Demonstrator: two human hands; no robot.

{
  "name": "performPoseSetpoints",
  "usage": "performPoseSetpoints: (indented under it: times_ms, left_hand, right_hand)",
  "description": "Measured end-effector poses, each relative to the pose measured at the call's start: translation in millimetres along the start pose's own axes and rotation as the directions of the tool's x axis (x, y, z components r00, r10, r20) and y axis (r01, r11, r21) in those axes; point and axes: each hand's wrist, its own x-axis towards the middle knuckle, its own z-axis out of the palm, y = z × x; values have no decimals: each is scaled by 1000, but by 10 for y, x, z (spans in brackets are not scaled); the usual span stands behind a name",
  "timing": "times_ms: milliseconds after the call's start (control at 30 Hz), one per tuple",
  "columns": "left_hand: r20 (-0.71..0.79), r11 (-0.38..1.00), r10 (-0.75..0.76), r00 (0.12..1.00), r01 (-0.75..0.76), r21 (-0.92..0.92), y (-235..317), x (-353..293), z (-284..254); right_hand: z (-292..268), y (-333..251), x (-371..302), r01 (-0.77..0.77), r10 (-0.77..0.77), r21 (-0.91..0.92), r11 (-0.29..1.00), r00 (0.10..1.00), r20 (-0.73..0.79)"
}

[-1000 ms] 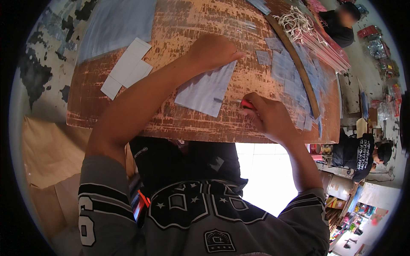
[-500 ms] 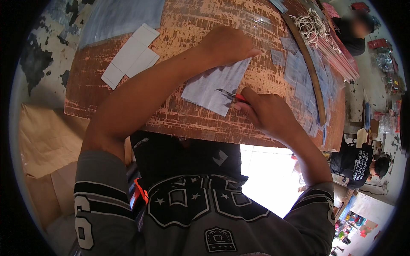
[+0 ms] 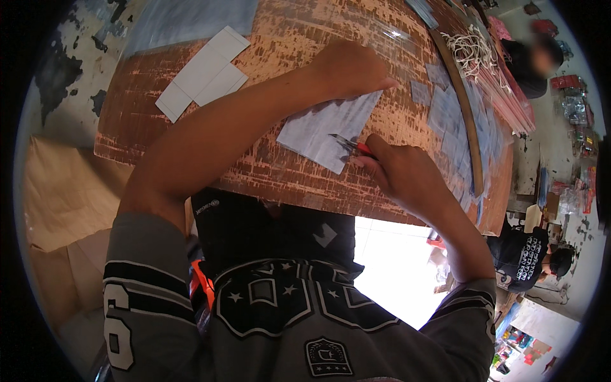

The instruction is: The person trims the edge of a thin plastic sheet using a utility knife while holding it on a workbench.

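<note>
My right hand is closed around a cutter knife with a red handle. Its bare blade points left, over the near right part of a small whitish-grey sheet lying on the worn wooden table. At the sheet's far edge my left hand is curled with its back up and its thumb stretched to the right. Its other fingers are hidden, and I cannot make out what is under them. Left of that forearm lies a white cut-out piece with creased lines and tabs.
A large bluish-grey sheet covers the far left of the table. Several greyish cut pieces lie at the right beside a long wooden strip. Beyond are pink bundles with white cords. Two people are at the right.
The view has shifted slightly, so the table and sheet appear a little further right. The knife and both hands keep nearly the same places on the sheet.
</note>
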Motion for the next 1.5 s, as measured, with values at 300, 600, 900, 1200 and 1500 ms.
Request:
performPoseSetpoints:
  times_ms: [300,600,900,1200,1500]
  left_hand:
    - [-23,999,3,1000,-2,52,-14,1,11]
    - [-114,992,108,988,-99,76,-30,-28,23]
    - [-104,996,64,993,-56,73,-2,-12,-1]
    - [-102,994,77,992,-69,82,-51,-5,59]
    - [-98,996,76,992,-72,46,-22,-15,0]
  right_hand:
    - [-145,-32,67,30,-23,-92,995,997,71]
    - [-152,-33,44,-12,20,-72,997,994,105]
    - [-145,24,3,0,7,-79,997,995,98]
    - [-170,55,-39,4,6,-82,997,993,118]
    - [-172,91,-75,6,2,-66,998,992,125]
